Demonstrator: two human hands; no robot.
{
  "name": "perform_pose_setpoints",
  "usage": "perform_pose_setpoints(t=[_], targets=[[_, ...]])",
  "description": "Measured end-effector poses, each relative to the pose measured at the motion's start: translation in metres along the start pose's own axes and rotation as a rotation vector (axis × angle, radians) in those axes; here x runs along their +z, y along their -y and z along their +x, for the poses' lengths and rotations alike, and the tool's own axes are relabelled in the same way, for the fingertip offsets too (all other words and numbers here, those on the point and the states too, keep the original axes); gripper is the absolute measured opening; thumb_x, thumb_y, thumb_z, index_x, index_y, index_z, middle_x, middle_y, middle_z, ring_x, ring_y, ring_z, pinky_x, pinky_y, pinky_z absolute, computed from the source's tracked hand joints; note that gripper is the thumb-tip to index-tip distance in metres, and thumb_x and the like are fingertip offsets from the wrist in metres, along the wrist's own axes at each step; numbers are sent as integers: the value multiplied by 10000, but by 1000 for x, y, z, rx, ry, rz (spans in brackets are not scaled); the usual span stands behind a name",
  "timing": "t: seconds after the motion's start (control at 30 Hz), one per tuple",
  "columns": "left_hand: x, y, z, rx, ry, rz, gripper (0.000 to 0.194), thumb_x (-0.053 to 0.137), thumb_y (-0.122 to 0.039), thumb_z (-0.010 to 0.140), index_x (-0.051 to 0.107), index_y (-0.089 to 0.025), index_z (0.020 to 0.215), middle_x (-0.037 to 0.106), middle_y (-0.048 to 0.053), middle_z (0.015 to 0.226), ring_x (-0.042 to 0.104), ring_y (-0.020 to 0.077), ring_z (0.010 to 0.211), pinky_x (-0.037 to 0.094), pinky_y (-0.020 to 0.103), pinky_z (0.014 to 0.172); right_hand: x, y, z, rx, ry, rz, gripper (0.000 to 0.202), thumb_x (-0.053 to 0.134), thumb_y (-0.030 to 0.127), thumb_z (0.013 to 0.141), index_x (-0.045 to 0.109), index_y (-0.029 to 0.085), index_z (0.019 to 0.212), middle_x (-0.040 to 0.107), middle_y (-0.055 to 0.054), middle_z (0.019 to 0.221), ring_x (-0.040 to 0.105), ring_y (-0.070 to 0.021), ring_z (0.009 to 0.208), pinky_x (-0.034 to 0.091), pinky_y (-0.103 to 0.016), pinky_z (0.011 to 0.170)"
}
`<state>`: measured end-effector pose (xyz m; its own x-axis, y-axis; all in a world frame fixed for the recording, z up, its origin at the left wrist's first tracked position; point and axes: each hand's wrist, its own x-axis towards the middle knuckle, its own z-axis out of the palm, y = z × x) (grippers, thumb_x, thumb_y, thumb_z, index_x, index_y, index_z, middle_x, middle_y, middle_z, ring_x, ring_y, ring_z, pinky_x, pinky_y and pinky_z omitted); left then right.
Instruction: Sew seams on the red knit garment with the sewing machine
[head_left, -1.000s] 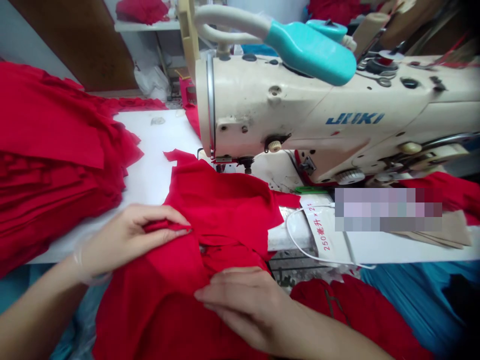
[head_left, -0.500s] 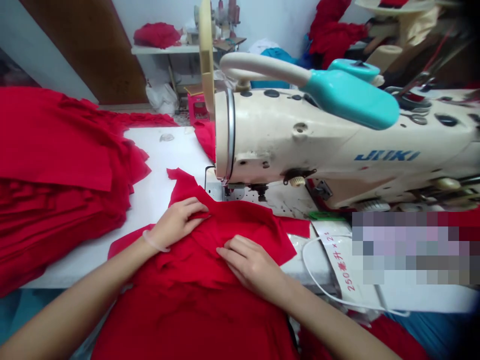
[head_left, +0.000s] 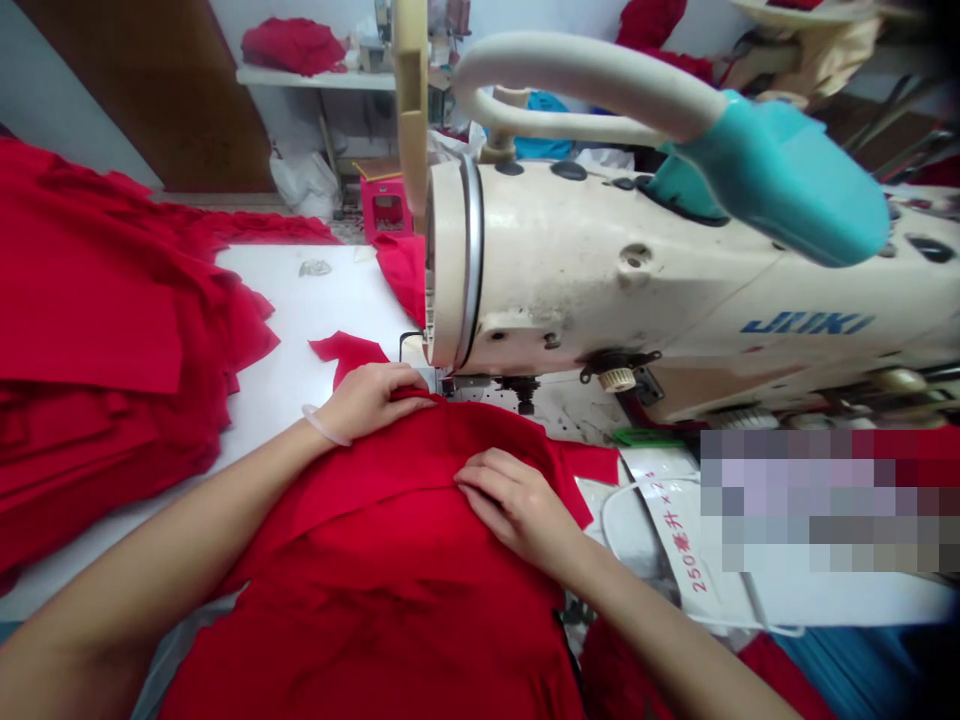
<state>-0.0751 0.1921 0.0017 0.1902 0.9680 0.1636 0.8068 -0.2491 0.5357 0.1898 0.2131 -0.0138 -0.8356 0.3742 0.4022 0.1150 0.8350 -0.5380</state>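
Note:
Red fabric (head_left: 360, 580) lies across the front of the white table and hangs over its edge. My left hand (head_left: 379, 400), with a pale band at the wrist, pinches the cloth's upper edge just in front of the needle area of the cream sewing machine (head_left: 555, 260). Lower and to the right, my right hand (head_left: 514, 500) has its thumb and fingers closed on a fold of the same cloth. A small flap of the fabric sticks out beyond my left hand. The machine head hides the needle tip.
A tall pile of red pieces (head_left: 90, 330) covers the table's left side. Above the machine hangs a turquoise lamp head (head_left: 795, 180) on a pale arm. A labelled white sheet (head_left: 675, 530) and a green item (head_left: 649, 437) lie at the right. Behind stands a pink stool (head_left: 386, 205).
My left hand has moved up and right with the cloth edge, closer to the needle area. The fabric between my hands looks flatter. The view has shifted slightly.

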Motion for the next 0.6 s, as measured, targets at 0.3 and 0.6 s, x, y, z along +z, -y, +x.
perform_pose_setpoints(t=[0.3, 0.6], targets=[[-2, -4, 7, 7, 10, 106, 219, 593, -370, 947, 710, -190, 903, 701, 29, 805, 625, 158, 705, 374, 235, 587, -1, 4, -4, -56, -23, -80, 181, 508, 157, 957, 668, 142, 1040, 663, -82, 915, 596, -169, 848, 535, -300, 789], [0, -56, -40, 241, -34, 225, 262, 478, -234, 1005, 659, -160, 1179, 660, 117, 1236, 602, 240, 1163, 483, 397, 1002, -2, 6, -7, -1, 62, -81, 229, 492, 165, 969, 707, 165, 1045, 649, -81, 918, 570, -171, 847, 504, -319, 774]])
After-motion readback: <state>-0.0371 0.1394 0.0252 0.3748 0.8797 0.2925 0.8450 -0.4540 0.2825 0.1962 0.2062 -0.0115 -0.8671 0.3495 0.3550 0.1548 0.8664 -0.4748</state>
